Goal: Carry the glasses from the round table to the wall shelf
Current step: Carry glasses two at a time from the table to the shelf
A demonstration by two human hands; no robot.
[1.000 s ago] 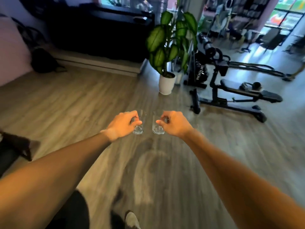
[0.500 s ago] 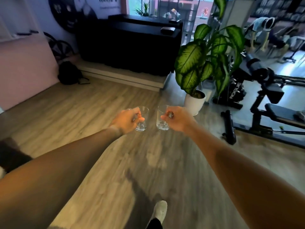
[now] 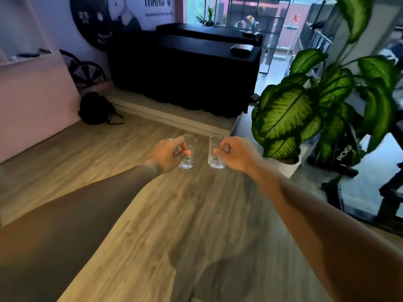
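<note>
Wooden floor [image 3: 185, 214] is sliding past; a wall shelf [image 3: 24, 55] is newly appearing far left. Left hand [image 3: 166, 154] and right hand [image 3: 236, 153] are each gripping a glass, mid-carry.

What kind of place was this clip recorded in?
Most likely a gym's lounge or reception area: a large black weight-plate wall graphic marked in kilograms, black exercise equipment with white lettering behind a leafy green potted plant, and a long black counter.

Head-height view, angled down, floor [image 3: 185, 214] close below
</note>
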